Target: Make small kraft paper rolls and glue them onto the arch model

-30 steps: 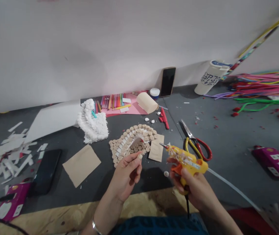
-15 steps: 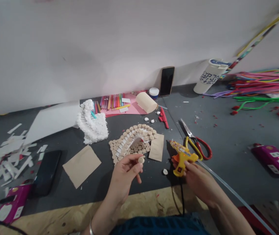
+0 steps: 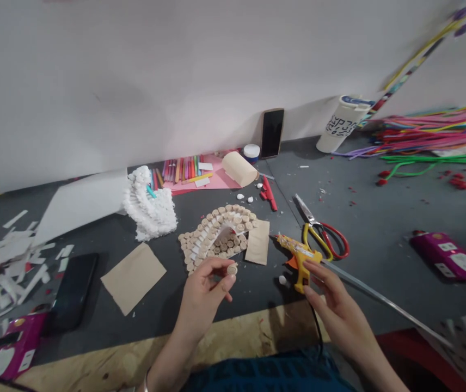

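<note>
Left hand pinches a wood slice just short of the slice arch, over the grey mat near its front edge; right hand, open, sits just beside the glue gun, a gap between the hands, scissors beyond

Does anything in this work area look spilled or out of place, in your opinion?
Yes. White paper strips lie scattered at the left, beside a phone, and small red bits are strewn at the right, like loose scraps.
</note>
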### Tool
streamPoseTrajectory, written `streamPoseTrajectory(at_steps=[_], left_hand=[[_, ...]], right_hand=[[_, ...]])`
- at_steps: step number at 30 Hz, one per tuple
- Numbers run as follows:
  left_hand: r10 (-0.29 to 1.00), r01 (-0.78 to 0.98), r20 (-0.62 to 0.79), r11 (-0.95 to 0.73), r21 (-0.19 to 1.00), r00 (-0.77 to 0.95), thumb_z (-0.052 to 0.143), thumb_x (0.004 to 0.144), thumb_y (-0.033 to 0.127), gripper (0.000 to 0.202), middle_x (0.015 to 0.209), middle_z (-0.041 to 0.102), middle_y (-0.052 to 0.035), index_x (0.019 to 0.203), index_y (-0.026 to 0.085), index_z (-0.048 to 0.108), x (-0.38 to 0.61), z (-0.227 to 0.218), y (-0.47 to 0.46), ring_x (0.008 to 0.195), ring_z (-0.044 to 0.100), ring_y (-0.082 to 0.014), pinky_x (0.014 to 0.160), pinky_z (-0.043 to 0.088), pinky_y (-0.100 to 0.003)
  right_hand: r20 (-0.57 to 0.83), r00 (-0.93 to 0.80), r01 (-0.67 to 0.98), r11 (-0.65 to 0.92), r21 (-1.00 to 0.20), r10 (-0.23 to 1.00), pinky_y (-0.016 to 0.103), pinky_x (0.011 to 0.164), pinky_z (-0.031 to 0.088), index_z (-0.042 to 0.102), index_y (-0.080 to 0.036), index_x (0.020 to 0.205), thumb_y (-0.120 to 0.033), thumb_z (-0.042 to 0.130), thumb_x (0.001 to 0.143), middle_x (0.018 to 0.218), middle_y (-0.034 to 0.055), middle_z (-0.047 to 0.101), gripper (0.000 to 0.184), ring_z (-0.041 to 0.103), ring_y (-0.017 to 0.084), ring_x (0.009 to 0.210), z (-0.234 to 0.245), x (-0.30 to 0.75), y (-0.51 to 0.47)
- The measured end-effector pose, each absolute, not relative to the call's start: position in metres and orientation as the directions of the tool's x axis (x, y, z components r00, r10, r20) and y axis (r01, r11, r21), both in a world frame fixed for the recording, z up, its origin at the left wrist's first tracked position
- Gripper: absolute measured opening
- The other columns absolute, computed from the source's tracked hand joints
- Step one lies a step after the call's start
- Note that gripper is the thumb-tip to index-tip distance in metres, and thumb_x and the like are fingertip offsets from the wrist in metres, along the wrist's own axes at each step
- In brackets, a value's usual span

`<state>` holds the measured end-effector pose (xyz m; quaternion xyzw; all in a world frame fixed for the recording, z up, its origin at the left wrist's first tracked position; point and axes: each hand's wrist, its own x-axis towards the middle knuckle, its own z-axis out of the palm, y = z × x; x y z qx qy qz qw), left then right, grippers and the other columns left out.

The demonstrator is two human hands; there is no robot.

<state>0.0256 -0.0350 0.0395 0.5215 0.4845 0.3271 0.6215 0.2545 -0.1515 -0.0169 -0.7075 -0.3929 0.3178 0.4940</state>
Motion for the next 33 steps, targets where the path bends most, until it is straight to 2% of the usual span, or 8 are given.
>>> streamPoseTrajectory(at_steps=[3, 6, 8, 11, 16, 21, 25, 33], left_hand=[[0.883, 0.295, -0.285, 0.179, 0.939, 0.373, 0.065, 0.081, 0.032, 0.02, 0.092, 0.059, -0.0041, 0.095, 0.02, 0.071, 0.018, 0.041, -0.037, 0.074, 0.059, -0.0146, 0.053, 0.051, -0.023], [0.838, 0.511, -0.337, 0.083, 0.856, 0.429, 0.061, 0.083, 0.03, 0.016, 0.089, 0.062, -0.0041, 0.092, 0.02, 0.07, 0.005, 0.043, -0.039, 0.078, 0.06, -0.0162, 0.066, 0.053, -0.028], [0.807, 0.612, -0.381, 0.03, 0.79, 0.451, 0.059, 0.085, 0.03, 0.017, 0.09, 0.064, -0.0045, 0.093, 0.02, 0.071, -0.002, 0.043, -0.039, 0.078, 0.061, -0.0164, 0.07, 0.051, -0.03], [0.765, 0.7, -0.439, -0.022, 0.713, 0.471, 0.056, 0.087, 0.033, 0.021, 0.093, 0.065, -0.0057, 0.095, 0.02, 0.071, -0.01, 0.04, -0.036, 0.078, 0.062, -0.0172, 0.068, 0.05, -0.029], [0.701, 0.764, -0.46, -0.19, 0.616, 0.545, 0.051, 0.089, 0.029, 0.023, 0.091, 0.065, -0.0063, 0.092, 0.018, 0.071, -0.011, 0.036, -0.026, 0.077, 0.061, -0.0177, 0.069, 0.046, -0.03], [0.629, 0.775, -0.478, -0.361, 0.519, 0.613, 0.051, 0.087, 0.022, 0.021, 0.086, 0.065, -0.0067, 0.083, 0.017, 0.071, -0.004, 0.038, -0.017, 0.079, 0.06, -0.0198, 0.07, 0.044, -0.03], [0.611, 0.787, -0.499, -0.426, 0.447, 0.615, 0.048, 0.089, 0.019, 0.021, 0.088, 0.063, -0.0074, 0.083, 0.017, 0.067, 0.003, 0.043, -0.017, 0.083, 0.06, -0.0204, 0.072, 0.044, -0.031], [0.62, 0.823, -0.583, -0.545, 0.16, 0.525, 0.04, 0.095, 0.013, 0.024, 0.096, 0.061, -0.0111, 0.086, 0.013, 0.063, 0.019, 0.041, -0.03, 0.086, 0.061, -0.0215, 0.075, 0.046, -0.033]], right_hand=[[0.072, 0.361, 0.462, -0.112, -0.88, 0.93, 0.052, 0.113, 0.033, 0.06, -0.028, 0.121, -0.037, 0.055, 0.093, 0.134, 0.0097, 0.056, 0.03, 0.05, 0.025, 0.129, -0.007, 0.244, -0.138], [0.139, 0.254, 0.54, -0.021, -0.842, 0.957, 0.047, 0.108, 0.04, 0.06, -0.027, 0.12, -0.031, 0.052, 0.095, 0.131, 0.0093, 0.057, 0.026, 0.052, 0.024, 0.126, 0.003, 0.235, -0.128], [0.131, 0.188, 0.549, 0.007, -0.836, 0.973, 0.044, 0.103, 0.045, 0.061, -0.026, 0.118, -0.029, 0.051, 0.096, 0.126, 0.0091, 0.06, 0.025, 0.055, 0.023, 0.122, 0.005, 0.23, -0.125], [0.072, 0.085, 0.545, 0.014, -0.839, 0.994, 0.041, 0.098, 0.049, 0.063, -0.025, 0.114, -0.027, 0.049, 0.096, 0.119, 0.0088, 0.063, 0.023, 0.058, 0.022, 0.115, 0.003, 0.223, -0.123], [0.061, 0.011, 0.54, 0.045, -0.841, 0.998, 0.042, 0.095, 0.051, 0.064, -0.023, 0.113, -0.026, 0.048, 0.096, 0.117, 0.0092, 0.063, 0.023, 0.059, 0.022, 0.114, -0.004, 0.216, -0.122], [0.042, 0.035, 0.549, 0.016, -0.835, 0.998, 0.043, 0.095, 0.053, 0.066, -0.021, 0.111, -0.025, 0.05, 0.095, 0.117, 0.01, 0.064, 0.023, 0.061, 0.023, 0.111, -0.002, 0.22, -0.122], [0.055, 0.041, 0.532, 0.025, -0.846, 0.998, 0.042, 0.094, 0.054, 0.066, -0.021, 0.11, -0.025, 0.05, 0.095, 0.115, 0.011, 0.065, 0.022, 0.062, 0.023, 0.111, -0.003, 0.222, -0.123], [0.063, 0.051, 0.529, 0.027, -0.848, 0.997, 0.042, 0.095, 0.053, 0.066, -0.021, 0.11, -0.024, 0.05, 0.095, 0.115, 0.0108, 0.065, 0.022, 0.061, 0.022, 0.112, -0.008, 0.224, -0.122]])
